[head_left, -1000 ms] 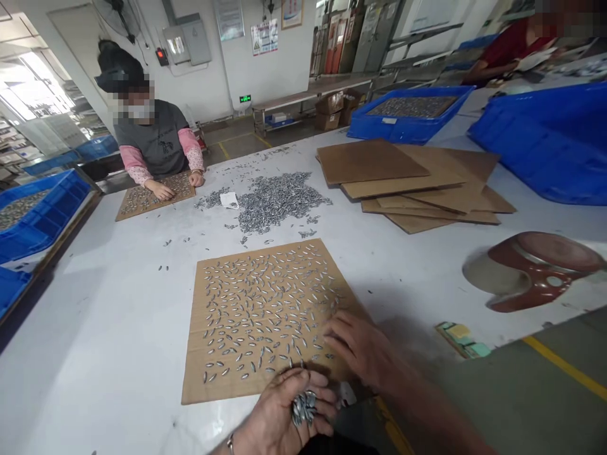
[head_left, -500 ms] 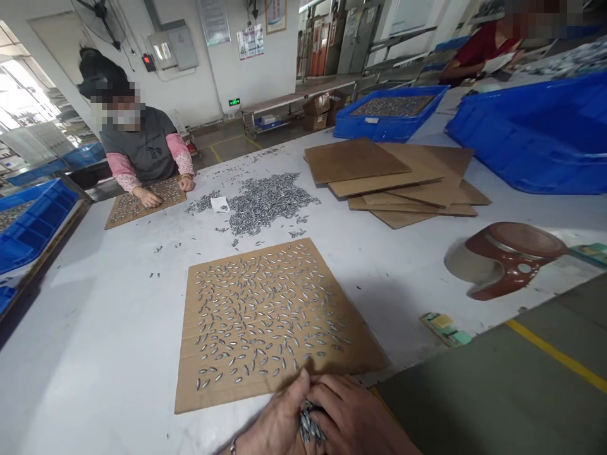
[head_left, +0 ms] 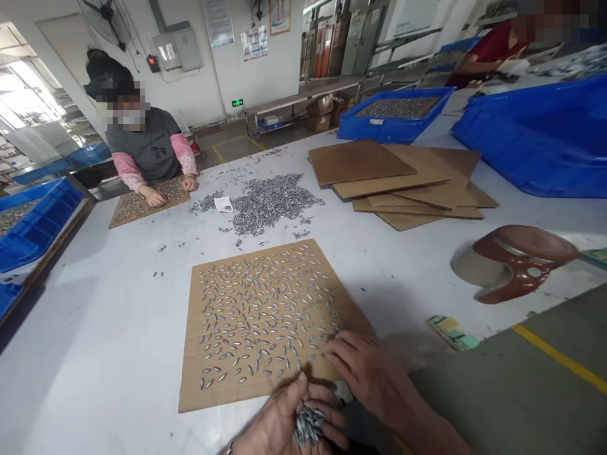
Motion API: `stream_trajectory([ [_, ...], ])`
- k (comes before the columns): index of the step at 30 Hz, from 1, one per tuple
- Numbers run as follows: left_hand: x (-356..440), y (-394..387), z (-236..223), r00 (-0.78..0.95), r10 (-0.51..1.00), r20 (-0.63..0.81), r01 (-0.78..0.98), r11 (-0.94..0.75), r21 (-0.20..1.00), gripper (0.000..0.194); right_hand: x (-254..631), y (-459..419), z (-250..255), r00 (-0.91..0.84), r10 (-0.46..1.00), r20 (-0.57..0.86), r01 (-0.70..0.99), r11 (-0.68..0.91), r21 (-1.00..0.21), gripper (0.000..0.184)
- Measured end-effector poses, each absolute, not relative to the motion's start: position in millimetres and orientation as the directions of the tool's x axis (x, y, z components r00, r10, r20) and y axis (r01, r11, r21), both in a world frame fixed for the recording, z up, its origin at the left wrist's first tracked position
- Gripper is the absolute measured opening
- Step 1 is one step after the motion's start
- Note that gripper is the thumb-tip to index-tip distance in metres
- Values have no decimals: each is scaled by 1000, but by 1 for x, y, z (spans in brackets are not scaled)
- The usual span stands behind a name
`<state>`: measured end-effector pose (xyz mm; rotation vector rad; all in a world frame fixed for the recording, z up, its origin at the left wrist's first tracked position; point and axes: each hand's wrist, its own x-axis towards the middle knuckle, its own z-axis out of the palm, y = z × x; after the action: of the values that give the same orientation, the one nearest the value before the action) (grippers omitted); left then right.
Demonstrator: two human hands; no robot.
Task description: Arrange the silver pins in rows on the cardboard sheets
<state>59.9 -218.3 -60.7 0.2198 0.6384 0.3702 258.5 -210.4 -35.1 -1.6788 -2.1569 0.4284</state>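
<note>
A cupped left hand holds a handful of small metal pieces while the right hand is at a dotted cardboard sheet.
At the far left is a blue crate; a person across the table reaches over another covered board. A loose heap of pieces lies beyond the cardboard sheet, which has many pieces spread over it. The left hand is palm up at its near edge, fingers loosely curled around the handful; the right hand's fingers are bent close together over its right part, and whether they pinch a piece cannot be told. Farther right are stacked brown sheets and a glossy reddish-brown object.
</note>
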Motion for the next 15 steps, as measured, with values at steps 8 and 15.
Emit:
stream_trajectory([
  [8,60,-217,-54,695,404,-594,-251,912,326,61,254,-170,-27,-211,974,-83,945,181,-272,30],
  [15,56,-217,-59,706,427,-565,-281,901,331,64,248,-165,-31,-140,986,-93,954,109,-280,27],
])
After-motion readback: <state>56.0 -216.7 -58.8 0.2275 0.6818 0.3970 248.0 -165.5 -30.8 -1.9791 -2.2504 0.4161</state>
